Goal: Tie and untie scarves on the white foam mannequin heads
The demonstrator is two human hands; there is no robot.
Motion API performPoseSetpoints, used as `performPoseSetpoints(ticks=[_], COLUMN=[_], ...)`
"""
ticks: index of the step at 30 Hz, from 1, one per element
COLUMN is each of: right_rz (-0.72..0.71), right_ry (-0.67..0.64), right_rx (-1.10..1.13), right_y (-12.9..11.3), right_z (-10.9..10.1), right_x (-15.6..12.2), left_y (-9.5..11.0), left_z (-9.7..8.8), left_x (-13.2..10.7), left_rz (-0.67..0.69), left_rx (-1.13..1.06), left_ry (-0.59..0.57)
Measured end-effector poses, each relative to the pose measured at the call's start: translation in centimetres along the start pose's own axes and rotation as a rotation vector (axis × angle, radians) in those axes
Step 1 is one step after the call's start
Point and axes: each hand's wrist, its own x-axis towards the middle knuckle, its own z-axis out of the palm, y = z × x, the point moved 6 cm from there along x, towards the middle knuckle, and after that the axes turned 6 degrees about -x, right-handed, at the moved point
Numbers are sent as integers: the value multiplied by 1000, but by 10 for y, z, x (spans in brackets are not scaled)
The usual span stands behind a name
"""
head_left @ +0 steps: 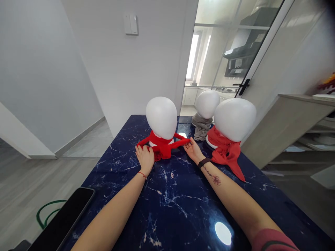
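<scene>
Under the leftmost mannequin head loops a red scarf.

I log one table: glossy dark-blue top, white marble-like veining. Standing on it, I count three white mannequin heads. Item one, middle head, bright red scarf about its neck. Item two, far-right head, grey scarf bunched at its base. Item three, nearer right head, coral-red scarf, one tail spread on the surface. Item four, black phone-like slab, near left edge; its support I cannot tell.
</scene>
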Motion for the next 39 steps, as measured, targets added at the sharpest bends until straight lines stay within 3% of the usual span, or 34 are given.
performPoseSetpoints(ticks=[3,5,7,9,11,14,17,21,24,27,29,33,35,37,39], right_rz=[-186,-367,-567,-733,-781,-773,-734,-589,-557,-590,-660,-866,-925,-971,-1002], right_ry=[60,33,-136,-398,-589,-593,-352,152,325,318,218,-311,-458,-399,-216], right_rx=[-309,-589,-929,-1277,-1470,-1622,-1574,-1086,-866,-859,-907,-1147,-1220,-1228,-1188], right_y=[-7,-15,-17,-8,3,6,-6,-26,-27,-29,-30,-20,-16,-20,-30], right_z=[2,12,33,55,65,66,52,6,-17,-16,-2,49,62,64,56], right_x=[-11,-23,-40,-58,-70,-72,-57,-26,-12,-12,-21,-55,-69,-75,-74], left_y=[0,1,2,2,2,-1,-7,-14,-18,-18,-15,-4,0,-1,-5], left_z=[4,6,8,8,8,3,-4,-7,-5,-1,2,7,8,8,7], left_x=[1,1,1,2,2,5,11,17,20,22,22,18,16,16,18], left_rz=[36,63,81,107,146,198,204,201,200,235,296,460,503,486,440], left_rx=[7,14,-1,-18,-12,55,127,133,105,57,14,-68,-97,-119,-140], left_ry=[-38,-58,-78,-109,-142,-146,-102,-84,-94,-111,-129,-210,-245,-243,-214])
